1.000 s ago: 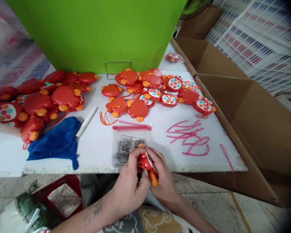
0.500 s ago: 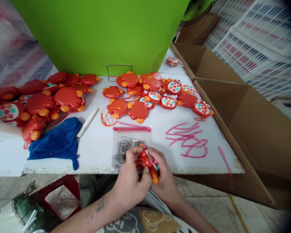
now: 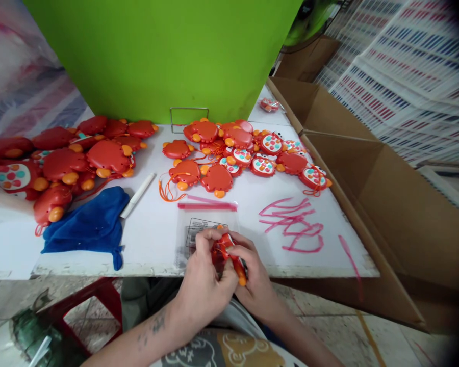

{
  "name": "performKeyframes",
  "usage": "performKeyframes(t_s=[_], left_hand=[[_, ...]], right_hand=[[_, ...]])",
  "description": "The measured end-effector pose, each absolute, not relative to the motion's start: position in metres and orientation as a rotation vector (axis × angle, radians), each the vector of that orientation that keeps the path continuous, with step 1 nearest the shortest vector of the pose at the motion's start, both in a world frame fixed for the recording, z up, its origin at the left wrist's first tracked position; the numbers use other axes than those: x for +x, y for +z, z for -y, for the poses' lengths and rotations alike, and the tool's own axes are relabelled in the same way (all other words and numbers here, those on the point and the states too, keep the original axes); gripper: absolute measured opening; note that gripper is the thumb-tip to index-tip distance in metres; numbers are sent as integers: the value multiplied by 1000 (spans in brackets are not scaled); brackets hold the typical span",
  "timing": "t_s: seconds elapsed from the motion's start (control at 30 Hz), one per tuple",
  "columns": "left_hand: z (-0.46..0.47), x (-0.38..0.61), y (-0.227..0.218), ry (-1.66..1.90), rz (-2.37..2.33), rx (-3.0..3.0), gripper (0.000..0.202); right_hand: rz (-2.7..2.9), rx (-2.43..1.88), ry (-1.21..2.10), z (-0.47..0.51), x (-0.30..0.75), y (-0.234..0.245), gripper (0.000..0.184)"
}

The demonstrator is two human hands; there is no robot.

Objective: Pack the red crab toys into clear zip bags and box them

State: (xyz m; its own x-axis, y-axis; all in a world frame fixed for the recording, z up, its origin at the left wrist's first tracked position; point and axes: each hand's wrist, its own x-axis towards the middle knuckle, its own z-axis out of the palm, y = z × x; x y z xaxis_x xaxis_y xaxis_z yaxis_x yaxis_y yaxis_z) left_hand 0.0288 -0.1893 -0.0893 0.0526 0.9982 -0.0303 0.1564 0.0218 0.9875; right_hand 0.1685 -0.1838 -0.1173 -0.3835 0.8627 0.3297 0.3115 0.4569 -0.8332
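Observation:
My left hand (image 3: 208, 278) and my right hand (image 3: 254, 272) are both closed around one red crab-like toy (image 3: 237, 266) with orange knobs, at the table's front edge. An orange cord loops beside my left fingers. My right thumb and fingers press across the toy's side, and much of it is hidden by the hands. Just behind and left of them, a clear zip bag (image 3: 206, 213) with a pink seal strip and black print lies flat on the white table.
Several similar red toys (image 3: 217, 179) lie behind the bag, with another heap (image 3: 66, 164) at left. A blue cloth (image 3: 90, 229) and white marker pen (image 3: 138, 195) lie between. A green board (image 3: 164, 56) stands behind; an open cardboard box (image 3: 352, 188) is at right.
The toy has turned in my hands, so its white button face shows less. My right fingers have shifted over its top. The view has moved slightly.

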Motion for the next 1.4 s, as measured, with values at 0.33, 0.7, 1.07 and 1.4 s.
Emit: performKeyframes(t_s=[0.33, 0.7, 1.07, 1.4], left_hand=[[186, 24, -89, 990, -1274, 1337, 40], [185, -4, -86, 982, -1295, 1600, 36], [157, -9, -97, 908, -836, 1860, 39], [173, 12, -102, 1084, -929, 1801, 32]], right_hand=[[1772, -1122, 933, 186, 167, -119, 49], [1789, -1178, 969, 187, 164, -117, 52], [1739, -1062, 986, 179, 171, -111, 26], [1734, -1068, 959, 176, 169, -111, 15]])
